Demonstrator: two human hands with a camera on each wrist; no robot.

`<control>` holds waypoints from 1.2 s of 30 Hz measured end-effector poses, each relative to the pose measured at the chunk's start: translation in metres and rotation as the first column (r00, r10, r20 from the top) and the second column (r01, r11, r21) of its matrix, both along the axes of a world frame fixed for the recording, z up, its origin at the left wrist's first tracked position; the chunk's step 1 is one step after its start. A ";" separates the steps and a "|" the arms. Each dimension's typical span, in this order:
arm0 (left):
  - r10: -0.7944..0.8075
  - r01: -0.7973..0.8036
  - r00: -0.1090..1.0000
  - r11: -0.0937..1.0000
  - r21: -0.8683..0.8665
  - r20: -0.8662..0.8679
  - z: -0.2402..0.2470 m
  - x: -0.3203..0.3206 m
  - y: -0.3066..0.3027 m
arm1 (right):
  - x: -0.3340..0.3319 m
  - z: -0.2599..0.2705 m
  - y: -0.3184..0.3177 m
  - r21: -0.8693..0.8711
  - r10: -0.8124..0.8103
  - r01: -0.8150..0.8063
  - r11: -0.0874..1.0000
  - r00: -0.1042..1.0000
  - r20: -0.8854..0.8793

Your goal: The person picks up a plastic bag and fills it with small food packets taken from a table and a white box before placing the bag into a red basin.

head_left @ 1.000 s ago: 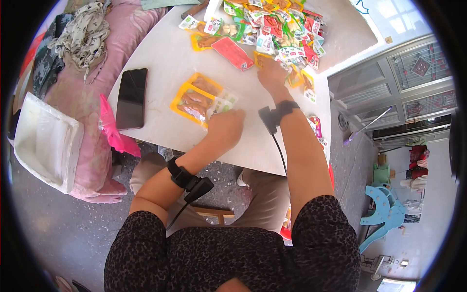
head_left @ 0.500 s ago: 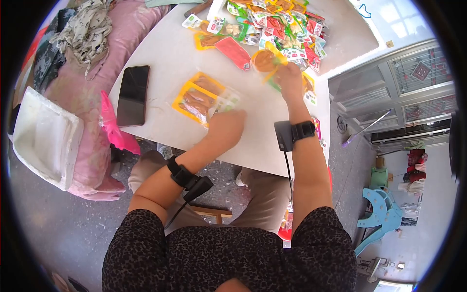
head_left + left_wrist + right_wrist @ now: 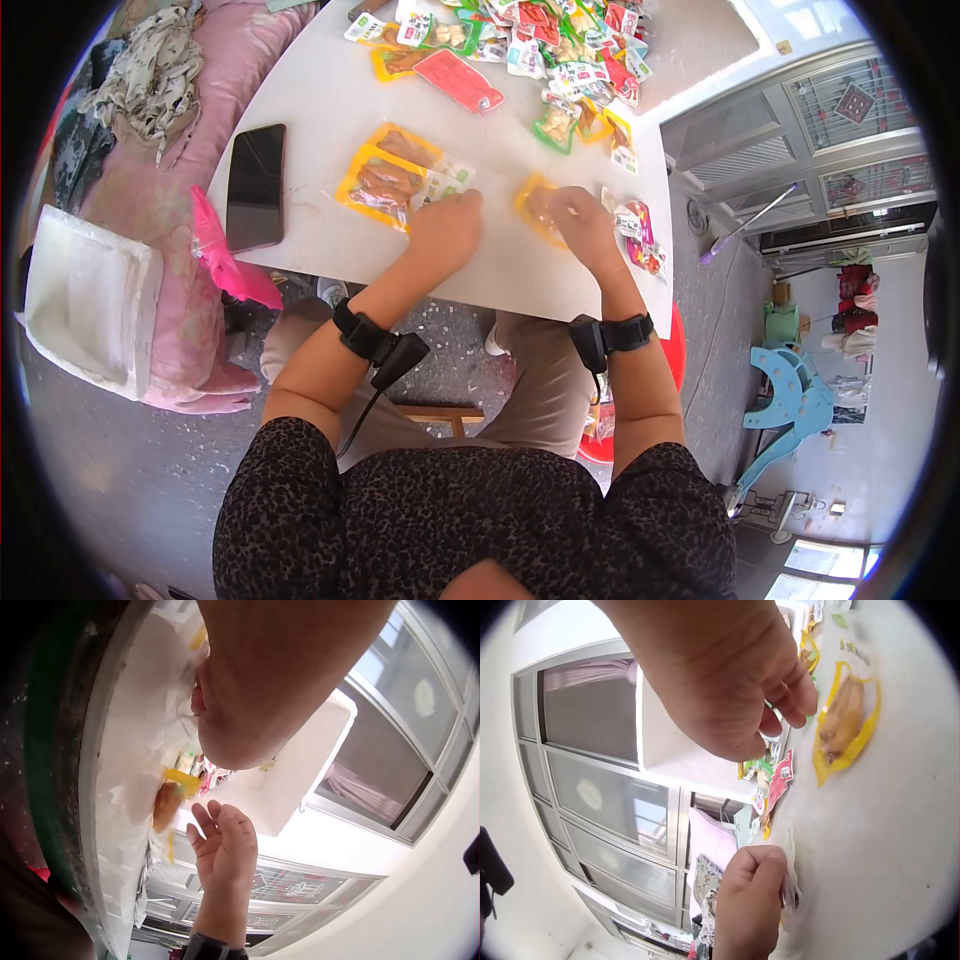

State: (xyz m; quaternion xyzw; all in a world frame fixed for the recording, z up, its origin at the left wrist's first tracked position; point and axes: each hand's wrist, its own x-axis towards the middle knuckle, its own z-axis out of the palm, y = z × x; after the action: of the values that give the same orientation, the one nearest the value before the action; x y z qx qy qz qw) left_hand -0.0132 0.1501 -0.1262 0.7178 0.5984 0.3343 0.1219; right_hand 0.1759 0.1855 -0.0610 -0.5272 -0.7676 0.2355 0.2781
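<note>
Yellow-edged pkt (image 3: 532, 206) has come nearer from the far pile (image 3: 580, 72) w/ R grip (image 3: 588, 228), now right of the paired pkts (image 3: 385, 185) on the table (image 3: 305, 130). R's fingers look loose, just off it; L grip (image 3: 447, 232) pinches the pair's clear end. Prob. best: hold L steady, guide pkt flat.

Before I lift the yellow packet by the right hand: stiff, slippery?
The packet likely flops at its printed end, firmer around the food. Looks like smooth plastic, so may slip. Flat shape; rolling seems unlikely.
</note>
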 end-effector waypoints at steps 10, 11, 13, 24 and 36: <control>-0.012 0.011 0.998 1.000 0.019 0.056 -0.002 0.000 0.001 | 0.049 -0.027 0.019 -0.096 -0.121 0.211 0.973 0.816 0.566; -0.006 0.005 0.998 1.000 0.011 0.056 -0.003 0.000 0.001 | 0.045 -0.027 0.018 -0.130 -0.104 0.230 0.964 0.784 0.612; -0.004 0.002 0.998 0.999 0.033 0.055 -0.003 -0.001 0.000 | 0.041 -0.030 0.015 -0.073 -0.176 0.264 0.962 0.799 0.576; -0.011 0.008 0.999 0.998 0.061 0.044 0.012 -0.002 -0.007 | 0.051 -0.030 -0.011 -0.529 -0.390 -0.038 0.848 0.632 -0.670; -0.023 0.023 1.000 0.999 0.044 0.007 0.028 -0.005 -0.011 | 0.020 -0.018 -0.016 -0.680 -0.425 -0.279 0.678 0.606 -0.673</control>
State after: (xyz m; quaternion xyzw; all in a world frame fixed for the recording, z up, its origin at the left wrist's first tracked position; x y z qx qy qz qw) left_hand -0.0184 0.1395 -0.0979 0.7258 0.5822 0.3488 0.1122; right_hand 0.1962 0.1692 -0.0793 -0.4648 -0.3755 0.7151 0.3627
